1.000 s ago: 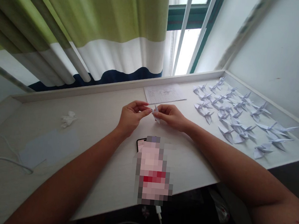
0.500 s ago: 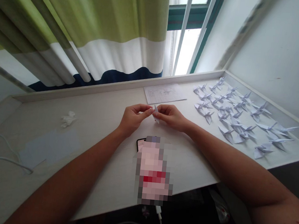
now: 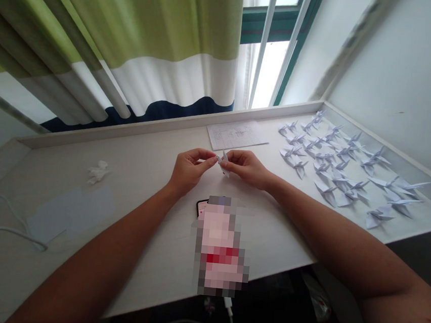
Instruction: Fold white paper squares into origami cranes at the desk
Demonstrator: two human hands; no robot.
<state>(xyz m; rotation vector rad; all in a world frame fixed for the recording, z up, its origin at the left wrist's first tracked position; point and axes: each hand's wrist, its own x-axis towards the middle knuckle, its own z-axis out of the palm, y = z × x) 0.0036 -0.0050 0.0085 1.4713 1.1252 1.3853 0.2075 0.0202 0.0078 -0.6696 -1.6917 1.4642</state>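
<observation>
Between my hands, above the middle of the desk, is a small folded white paper crane (image 3: 224, 165) with a pointed tip standing up. My right hand (image 3: 246, 168) pinches its body between thumb and fingers. From the other side, the thumb and forefinger of my left hand (image 3: 193, 169) are closed on its left tip. Part of the paper is hidden behind the right fingers. To the right, many finished white paper cranes (image 3: 340, 166) stand in loose rows.
A phone (image 3: 218, 248), blurred out and plugged into a white cable, lies at the desk's front edge. Behind my hands is a written sheet (image 3: 237, 134). At left are crumpled tissue (image 3: 99, 172), flat paper squares (image 3: 69, 212) and a white cable (image 3: 6, 233). A low rim edges the desk (image 3: 143, 276).
My left fingers have shifted slightly to the left, and a small paper tip now shows between the two hands. My right hand has stayed in place.
</observation>
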